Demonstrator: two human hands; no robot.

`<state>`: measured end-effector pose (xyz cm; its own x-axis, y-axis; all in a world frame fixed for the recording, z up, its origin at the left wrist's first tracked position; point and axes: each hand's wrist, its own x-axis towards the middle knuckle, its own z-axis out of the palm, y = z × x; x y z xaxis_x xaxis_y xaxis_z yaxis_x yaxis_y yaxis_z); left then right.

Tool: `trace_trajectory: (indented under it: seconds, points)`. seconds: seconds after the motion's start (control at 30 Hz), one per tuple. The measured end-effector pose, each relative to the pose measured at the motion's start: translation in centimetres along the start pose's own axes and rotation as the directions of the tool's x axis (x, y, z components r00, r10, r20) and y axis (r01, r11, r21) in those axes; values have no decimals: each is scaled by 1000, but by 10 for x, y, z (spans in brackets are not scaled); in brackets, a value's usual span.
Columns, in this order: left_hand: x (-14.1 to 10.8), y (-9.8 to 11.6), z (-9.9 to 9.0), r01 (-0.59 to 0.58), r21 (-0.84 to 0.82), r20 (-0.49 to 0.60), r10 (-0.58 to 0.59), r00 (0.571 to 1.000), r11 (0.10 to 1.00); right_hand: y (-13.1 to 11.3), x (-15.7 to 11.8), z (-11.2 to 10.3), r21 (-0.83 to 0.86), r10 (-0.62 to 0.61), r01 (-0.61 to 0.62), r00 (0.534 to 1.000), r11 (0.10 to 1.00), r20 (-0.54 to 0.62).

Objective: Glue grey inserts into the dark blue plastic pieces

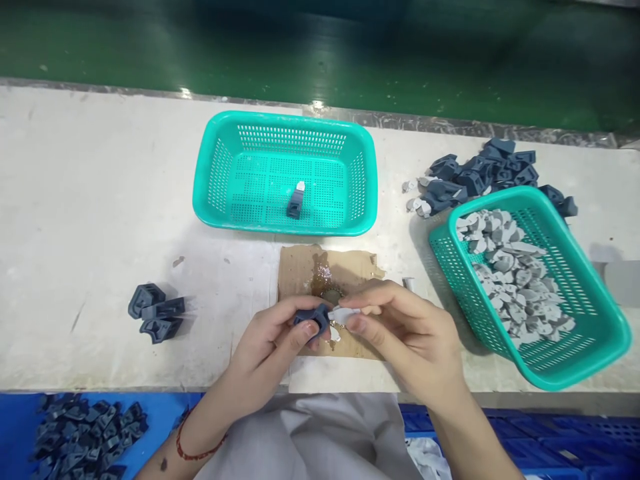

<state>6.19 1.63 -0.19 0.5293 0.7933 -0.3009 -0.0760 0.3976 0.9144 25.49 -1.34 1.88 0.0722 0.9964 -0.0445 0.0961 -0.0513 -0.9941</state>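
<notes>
My left hand (273, 347) pinches a dark blue plastic part (313, 319) between thumb and fingers. Close beside it, my right hand (410, 333) grips a small white part (344, 315), whose left end meets the blue part's right side. Both hands are over a piece of brown cardboard (295, 270) with a wet dark stain. Above the cardboard stands a green basket (285, 232), holding one blue part with a white tip (296, 201).
A second green basket (620, 333) holds many white parts (520, 280) at right. Behind it lies a pile of blue parts (480, 173). Several blue parts (157, 310) sit at left. More blue parts (85, 433) fill a blue container at lower left. A green surface (320, 53) runs along the back.
</notes>
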Motion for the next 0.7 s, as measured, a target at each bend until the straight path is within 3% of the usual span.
trace_trajectory:
  seconds: [0.23, 0.43, 0.6, 0.7]
  points:
    - [1, 1, 1, -38, 154, -26, 43, 999, 987, 1, -1, -5, -147, -33, 43, 997, 988, 70]
    - [2, 0, 0, -84, 251, 1, 87, 996, 964, -3, 1, -11, -156, -51, 78, 983, 985, 174]
    - [2, 8, 0, -74, 316, 70, 55, 996, 946, -12, 5, -11, -177, -2, 34, 983, 984, 181]
    - [0, 25, 1, -111, 476, 154, 42, 987, 872, -16, 4, -9, -123, 39, -18, 984, 992, 171]
